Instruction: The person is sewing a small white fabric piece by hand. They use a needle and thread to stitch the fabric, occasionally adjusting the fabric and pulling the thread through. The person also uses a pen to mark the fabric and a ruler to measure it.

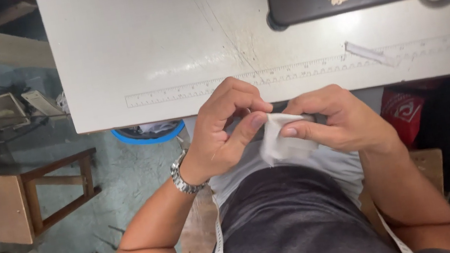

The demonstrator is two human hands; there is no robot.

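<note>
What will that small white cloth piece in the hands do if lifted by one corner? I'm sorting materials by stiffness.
The white cloth piece will probably droop: it already bends and creases between the left hand and right hand. It looks thin, so likely very light. It seems unlikely to slip, since fingertip pinches hold it.

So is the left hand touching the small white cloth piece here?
Touching. The head view shows the left hand with its thumb tip pressed on the edge of the white cloth piece, which the right hand pinches too.
</note>
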